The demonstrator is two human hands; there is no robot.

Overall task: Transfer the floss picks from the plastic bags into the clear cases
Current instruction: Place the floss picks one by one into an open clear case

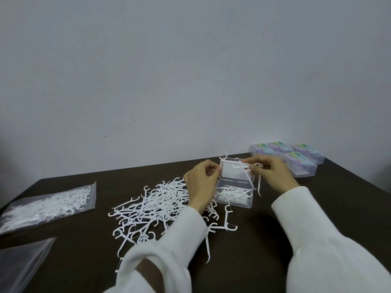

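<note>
I see both hands over the open clear case (233,193). My left hand (200,185) and right hand (271,173) are each pinched on floss picks (243,166); a loose pile (152,208) lies beside.

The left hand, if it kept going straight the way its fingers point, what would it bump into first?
Probably the open clear case. The left hand points toward the raised lid, with fingertips right at its left edge, so the lid comes first. Depth is hard to judge; it may already touch.

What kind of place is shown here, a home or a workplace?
Probably a plain packing workstation, though I cannot be sure: a bare dark brown table against a blank grey wall, with loose white floss picks and closed labelled clear cases.
</note>
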